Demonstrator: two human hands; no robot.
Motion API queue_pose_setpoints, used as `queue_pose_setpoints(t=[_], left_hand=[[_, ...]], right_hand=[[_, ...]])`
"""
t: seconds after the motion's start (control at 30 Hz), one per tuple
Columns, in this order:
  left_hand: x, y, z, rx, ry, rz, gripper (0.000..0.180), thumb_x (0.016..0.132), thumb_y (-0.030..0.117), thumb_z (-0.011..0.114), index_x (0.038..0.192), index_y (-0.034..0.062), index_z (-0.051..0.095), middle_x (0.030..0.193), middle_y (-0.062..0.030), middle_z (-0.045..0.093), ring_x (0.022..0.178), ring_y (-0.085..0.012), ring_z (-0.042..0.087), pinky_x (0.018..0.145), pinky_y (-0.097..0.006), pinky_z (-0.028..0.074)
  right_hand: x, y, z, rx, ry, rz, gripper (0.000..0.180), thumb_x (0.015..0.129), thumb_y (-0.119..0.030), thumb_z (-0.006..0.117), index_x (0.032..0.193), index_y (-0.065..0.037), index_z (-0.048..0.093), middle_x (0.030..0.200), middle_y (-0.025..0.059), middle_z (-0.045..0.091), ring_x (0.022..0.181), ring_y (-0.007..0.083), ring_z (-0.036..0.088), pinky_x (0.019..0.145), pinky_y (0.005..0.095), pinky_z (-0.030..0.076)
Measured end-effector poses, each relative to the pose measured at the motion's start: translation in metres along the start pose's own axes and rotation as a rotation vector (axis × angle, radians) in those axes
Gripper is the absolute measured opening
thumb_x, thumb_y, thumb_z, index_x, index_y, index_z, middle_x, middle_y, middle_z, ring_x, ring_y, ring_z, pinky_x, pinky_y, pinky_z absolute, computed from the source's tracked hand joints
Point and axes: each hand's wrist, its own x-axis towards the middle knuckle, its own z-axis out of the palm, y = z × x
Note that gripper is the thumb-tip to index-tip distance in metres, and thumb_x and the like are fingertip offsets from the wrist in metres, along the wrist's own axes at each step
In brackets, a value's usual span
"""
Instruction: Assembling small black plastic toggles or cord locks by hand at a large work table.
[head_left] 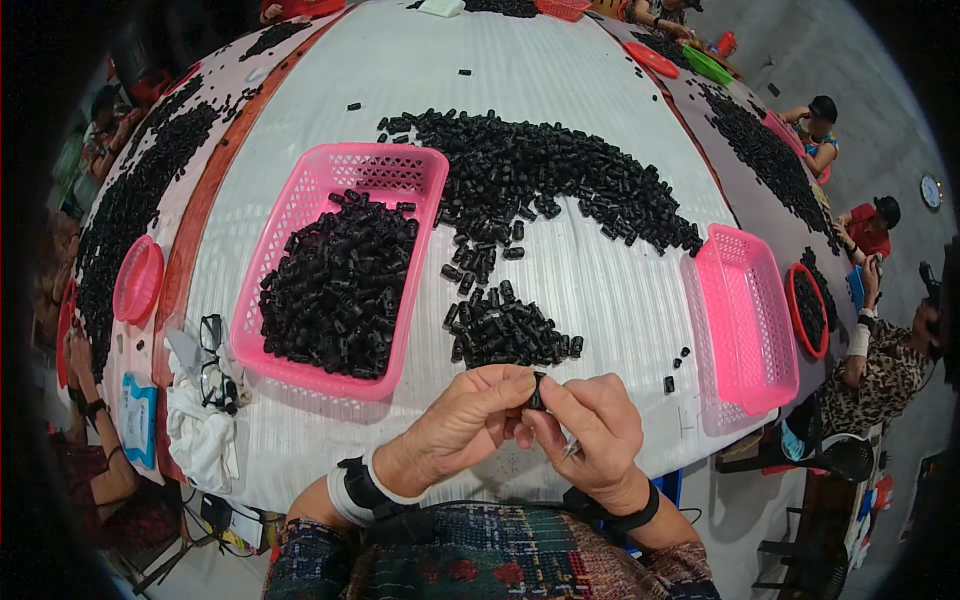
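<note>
Both my hands meet in front of me at the table's near edge. My left hand [455, 415] pinches a small black cylindrical plastic part [538, 392] between thumb and fingers. From the other side my right hand [600, 425] has its thumb and index finger against the same part. A thin, light metallic tool [571, 447] pokes out from my right fingers; most of it is hidden, so its kind is unclear. Just beyond my fingertips lies a small heap of similar black parts [508, 330]. Behind it a larger curved heap [560, 160] spreads across the table.
On the left stands a pink basket [375, 165] with many black parts inside; another pink basket [740, 300] is at the right. A white cloth [200, 430] and eyeglasses [211, 365] lie left. Several people sit around neighbouring tables with heaps of black parts.
</note>
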Motion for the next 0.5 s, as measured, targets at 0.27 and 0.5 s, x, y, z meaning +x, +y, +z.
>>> queue_pose_setpoints(t=[0.27,0.5], left_hand=[[-0.002,0.002,-0.002,0.022,0.037,0.018,0.017,0.085,0.019,0.056,0.090,0.0024,0.057,0.080,-0.0058,0.060,0.068,-0.0140,0.058,0.059,-0.027,0.047],[0.004,-0.008,-0.005,0.025,0.014,0.028,0.021,0.084,0.021,0.057,0.095,0.0028,0.057,0.082,-0.0031,0.059,0.068,-0.0093,0.057,0.054,-0.022,0.045]], right_hand=[[-0.003,0.002,0.004,-0.047,0.014,-0.082,0.036,0.054,-0.004,0.072,0.089,0.000,0.063,0.071,0.0052,0.055,0.054,0.0176,0.047,0.045,0.0265,0.038],[-0.002,-0.002,-0.003,-0.049,-0.044,0.008,0.038,0.058,0.001,0.071,0.095,0.001,0.060,0.073,0.0099,0.053,0.055,0.0194,0.048,0.046,0.0268,0.037]])
